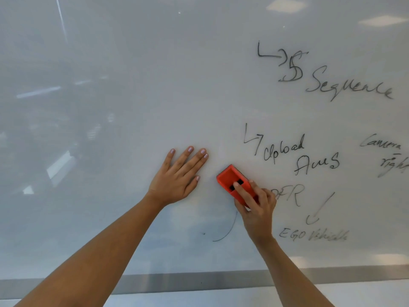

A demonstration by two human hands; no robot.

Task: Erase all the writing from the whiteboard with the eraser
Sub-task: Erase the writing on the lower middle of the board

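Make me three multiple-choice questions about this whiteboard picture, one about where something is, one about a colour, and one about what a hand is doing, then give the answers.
1. Where does most of the writing remain on the whiteboard?
A. right side
B. left side
C. top left corner

2. What colour is the eraser?
A. blue
B. red-orange
C. green

3. What is the left hand doing?
A. gripping a marker
B. resting flat and open on the board
C. holding the eraser

Answers:
1. A, since words such as "Sequence" and "Upload" sit on the right while the left is bare.
2. B, its casing is bright red-orange.
3. B, its fingers are spread on the surface, while the right hand grips the eraser.
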